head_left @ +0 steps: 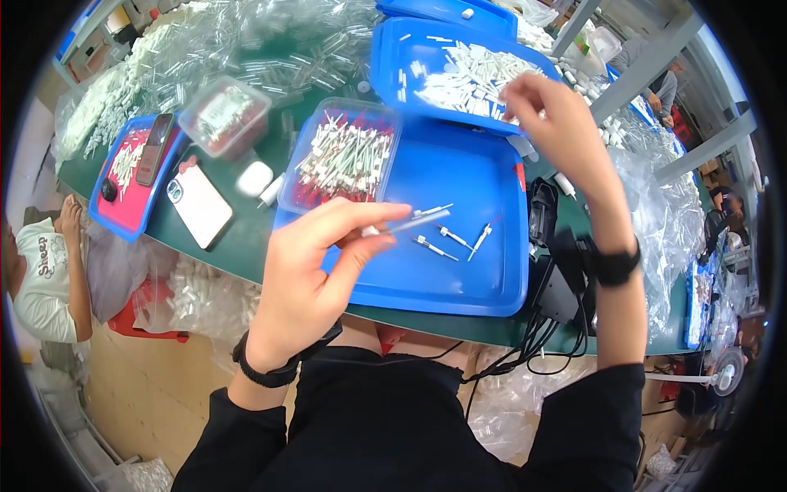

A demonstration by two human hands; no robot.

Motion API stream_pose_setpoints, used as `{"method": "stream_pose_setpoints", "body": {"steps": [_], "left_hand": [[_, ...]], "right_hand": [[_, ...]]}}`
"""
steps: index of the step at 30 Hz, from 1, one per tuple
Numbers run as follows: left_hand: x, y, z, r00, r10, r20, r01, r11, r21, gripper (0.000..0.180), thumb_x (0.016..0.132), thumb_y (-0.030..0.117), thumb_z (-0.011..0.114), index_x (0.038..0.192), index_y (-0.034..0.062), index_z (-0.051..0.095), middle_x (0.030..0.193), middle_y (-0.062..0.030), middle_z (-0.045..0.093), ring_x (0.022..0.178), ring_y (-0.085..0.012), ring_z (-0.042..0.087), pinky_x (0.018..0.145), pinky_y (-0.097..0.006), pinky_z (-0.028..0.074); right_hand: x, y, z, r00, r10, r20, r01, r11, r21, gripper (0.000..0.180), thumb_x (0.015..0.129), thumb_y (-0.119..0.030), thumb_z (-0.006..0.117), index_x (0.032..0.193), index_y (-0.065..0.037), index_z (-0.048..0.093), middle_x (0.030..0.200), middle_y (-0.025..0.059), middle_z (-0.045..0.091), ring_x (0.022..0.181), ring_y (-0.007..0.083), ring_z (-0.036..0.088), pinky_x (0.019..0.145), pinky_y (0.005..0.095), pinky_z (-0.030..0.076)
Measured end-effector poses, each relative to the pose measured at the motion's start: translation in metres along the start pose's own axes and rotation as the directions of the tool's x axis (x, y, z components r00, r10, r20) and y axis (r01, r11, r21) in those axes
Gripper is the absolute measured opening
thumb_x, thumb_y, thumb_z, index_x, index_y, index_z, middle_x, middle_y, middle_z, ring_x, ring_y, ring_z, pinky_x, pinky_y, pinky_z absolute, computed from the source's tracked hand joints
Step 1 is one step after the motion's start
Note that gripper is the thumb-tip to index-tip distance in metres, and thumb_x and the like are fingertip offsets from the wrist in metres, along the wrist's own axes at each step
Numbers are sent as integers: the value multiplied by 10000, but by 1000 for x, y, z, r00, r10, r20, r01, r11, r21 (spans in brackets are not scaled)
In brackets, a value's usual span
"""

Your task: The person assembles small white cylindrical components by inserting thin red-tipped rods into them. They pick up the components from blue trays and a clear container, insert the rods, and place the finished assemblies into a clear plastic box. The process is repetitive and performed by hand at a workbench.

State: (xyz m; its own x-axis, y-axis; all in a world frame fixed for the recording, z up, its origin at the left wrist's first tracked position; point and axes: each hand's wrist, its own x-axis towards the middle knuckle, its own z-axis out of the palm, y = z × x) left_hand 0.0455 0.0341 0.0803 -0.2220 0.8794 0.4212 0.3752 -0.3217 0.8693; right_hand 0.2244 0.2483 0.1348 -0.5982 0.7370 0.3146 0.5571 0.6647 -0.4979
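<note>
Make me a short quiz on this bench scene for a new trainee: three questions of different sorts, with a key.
1. Multiple choice: what does the left hand hold?
A) scissors
B) a thin stick
C) a cup

2. True or false: the right hand is at the far blue tray of white pieces.

3. Fill in: the pale phone lies on the table to the ____ of the clear box full of white-tipped sticks.

Key: 1. B; 2. True; 3. left
</note>
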Motion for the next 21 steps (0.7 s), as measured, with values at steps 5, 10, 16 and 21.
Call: {"method": "stream_pose_setpoints", "body": {"steps": [5, 10, 16, 21], "left_hand": [[-8, 11, -1, 997, 82, 5, -82, 996, 40, 193, 773, -118, 640, 942, -34, 679, 836, -125, 681, 761, -172, 661, 648, -249, 482], [-8, 14, 11, 982, 186, 32, -189, 978, 94, 184, 721, -127, 661, 862, -14, 697, 801, -118, 686, 693, -196, 646, 600, -266, 484], [-14, 14, 15, 973, 221, 67, -229, 960, 161, 242, 703, -83, 701, 916, 32, 709, 791, -73, 659, 701, -201, 632, 594, -288, 498], [-14, 11, 15, 968, 249, 42, -252, 950, 182, 219, 701, -113, 676, 881, 4, 718, 764, -98, 679, 651, -180, 631, 568, -258, 477]], "right_hand": [[-84, -66, -11, 939, -28, 343, -140, 880, 454, 245, 860, -4, 549, 1093, 3, 623, 787, 82, 698, 686, 103, 637, 615, 235, 509], [-124, -62, 8, 981, -20, 193, -107, 772, 627, 162, 846, 8, 650, 1006, -16, 666, 884, 63, 717, 778, 109, 683, 631, 229, 548], [-135, -63, 14, 992, -78, 99, 19, 866, 500, 154, 792, 34, 684, 931, -30, 706, 826, 66, 700, 745, 143, 677, 616, 249, 540], [-141, -63, 15, 996, -57, -63, 72, 960, 272, 176, 755, 30, 715, 914, -47, 718, 793, 62, 697, 671, 160, 659, 589, 253, 516]]}}
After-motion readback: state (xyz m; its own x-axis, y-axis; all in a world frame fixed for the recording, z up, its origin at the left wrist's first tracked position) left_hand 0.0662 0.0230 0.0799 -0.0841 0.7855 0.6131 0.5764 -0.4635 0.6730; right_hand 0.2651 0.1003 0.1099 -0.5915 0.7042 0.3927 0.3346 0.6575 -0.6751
